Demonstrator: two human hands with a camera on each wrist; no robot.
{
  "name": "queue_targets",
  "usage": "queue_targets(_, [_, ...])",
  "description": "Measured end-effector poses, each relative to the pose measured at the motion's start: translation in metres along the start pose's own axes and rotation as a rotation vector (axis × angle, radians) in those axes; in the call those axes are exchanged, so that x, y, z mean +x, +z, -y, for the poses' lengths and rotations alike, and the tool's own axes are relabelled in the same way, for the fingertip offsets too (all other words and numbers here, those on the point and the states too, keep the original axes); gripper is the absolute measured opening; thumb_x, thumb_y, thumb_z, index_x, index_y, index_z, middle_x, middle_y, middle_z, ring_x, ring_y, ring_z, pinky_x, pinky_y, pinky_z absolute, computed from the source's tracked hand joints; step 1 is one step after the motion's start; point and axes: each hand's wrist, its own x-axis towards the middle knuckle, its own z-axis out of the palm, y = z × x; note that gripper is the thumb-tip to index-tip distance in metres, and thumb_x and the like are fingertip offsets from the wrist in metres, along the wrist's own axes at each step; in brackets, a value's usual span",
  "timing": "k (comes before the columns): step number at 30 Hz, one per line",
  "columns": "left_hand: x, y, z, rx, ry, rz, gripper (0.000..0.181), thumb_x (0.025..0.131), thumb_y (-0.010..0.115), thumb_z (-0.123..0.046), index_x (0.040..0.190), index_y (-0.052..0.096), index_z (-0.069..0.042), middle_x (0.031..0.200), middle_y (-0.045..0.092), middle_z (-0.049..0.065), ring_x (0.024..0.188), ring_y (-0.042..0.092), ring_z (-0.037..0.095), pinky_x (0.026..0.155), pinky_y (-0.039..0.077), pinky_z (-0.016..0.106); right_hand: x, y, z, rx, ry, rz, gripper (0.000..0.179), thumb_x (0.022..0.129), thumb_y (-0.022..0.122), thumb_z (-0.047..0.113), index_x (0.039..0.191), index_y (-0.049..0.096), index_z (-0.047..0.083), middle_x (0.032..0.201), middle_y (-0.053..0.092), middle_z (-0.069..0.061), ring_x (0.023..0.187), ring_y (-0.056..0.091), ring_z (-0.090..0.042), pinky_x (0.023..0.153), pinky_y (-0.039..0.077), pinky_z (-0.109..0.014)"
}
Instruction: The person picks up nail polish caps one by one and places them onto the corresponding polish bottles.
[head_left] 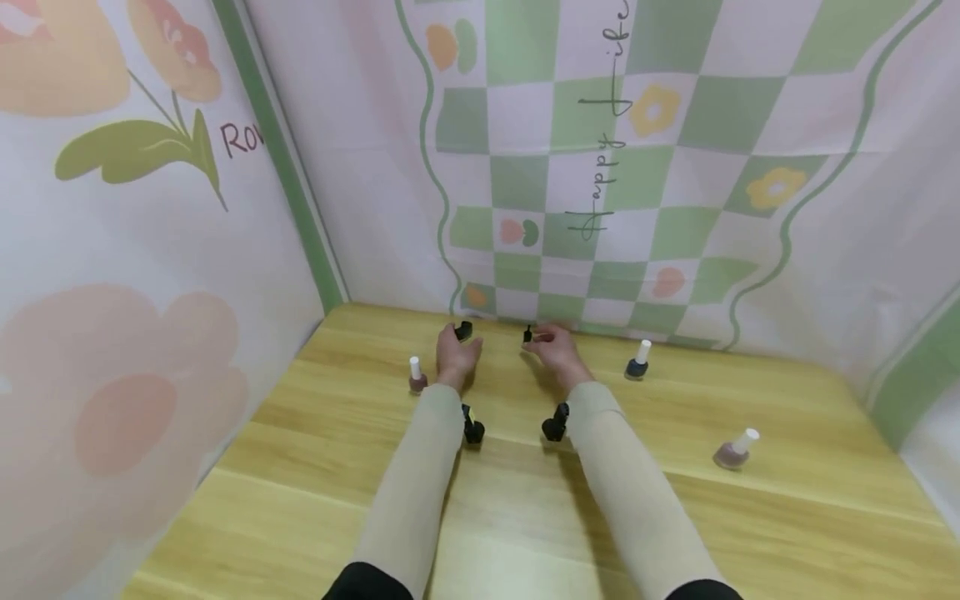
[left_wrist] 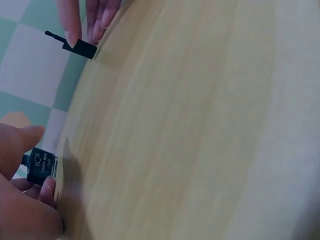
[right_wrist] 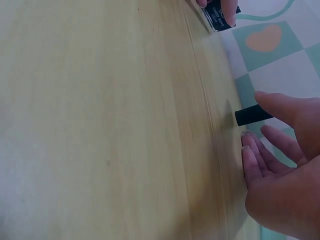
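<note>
At the back of the table, my left hand (head_left: 456, 357) holds a small black nail polish bottle (left_wrist: 42, 166) between thumb and fingers. White lettering marks its front, and its neck has no cap on it. To the right, my right hand (head_left: 557, 350) pinches the black brush cap (left_wrist: 84, 49) of a nail polish. Its brush stem (left_wrist: 54, 36) points up, away from the tabletop, and stands apart from the bottle. The right wrist view shows the lower end of the cap (right_wrist: 249, 115) below the thumb; the brush is hidden there.
A mauve polish bottle (head_left: 417, 382) with a white cap stands left of my left hand. A dark blue one (head_left: 637, 367) stands right of my right hand, and a purple one (head_left: 731, 454) nearer the right front. A checkered cloth (head_left: 577, 167) hangs behind the wooden table (head_left: 510, 508).
</note>
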Motion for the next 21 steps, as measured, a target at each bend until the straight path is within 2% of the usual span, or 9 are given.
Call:
queue_targets(6, [0.008,0.001,-0.003,0.004,0.016,-0.024,0.062,0.099,0.068,-0.018,0.150,0.042,0.004,0.152,0.044,0.026,0.139,0.044,0.041,0.119,0.035,0.048,0.004,0.002,0.003,0.023,-0.007,-0.065,0.045,0.095,0.071,0.005,0.136,0.057,-0.007,0.133,0.058,-0.028,0.124,0.055,-0.039,0.102,0.049,-0.043])
queue_targets(13, [0.019,0.006,0.002,0.068,-0.038,-0.093,0.052,0.095,0.074,-0.020,0.139,0.056,0.002,0.140,0.056,0.023,0.128,0.055,0.040,0.112,0.043,0.048,0.005,0.007,0.002,0.026,-0.002,-0.115,0.040,0.090,0.076,0.003,0.127,0.064,-0.008,0.125,0.064,-0.026,0.115,0.060,-0.035,0.092,0.051,-0.034])
queue_targets(17, [0.022,0.008,0.002,0.061,-0.066,-0.107,0.045,0.094,0.075,-0.017,0.131,0.062,0.002,0.133,0.062,0.023,0.124,0.060,0.039,0.110,0.046,0.048,0.004,0.007,0.002,0.011,0.011,-0.109,0.043,0.091,0.076,0.005,0.131,0.063,-0.006,0.128,0.063,-0.025,0.118,0.059,-0.035,0.097,0.051,-0.037])
queue_targets(21, [0.018,0.008,-0.002,0.043,-0.085,-0.108,0.041,0.094,0.075,-0.017,0.129,0.064,0.001,0.130,0.065,0.022,0.122,0.062,0.038,0.109,0.047,0.048,0.004,0.006,0.003,0.005,0.019,-0.112,0.043,0.092,0.075,0.006,0.132,0.063,-0.006,0.132,0.062,-0.026,0.123,0.058,-0.037,0.103,0.049,-0.041])
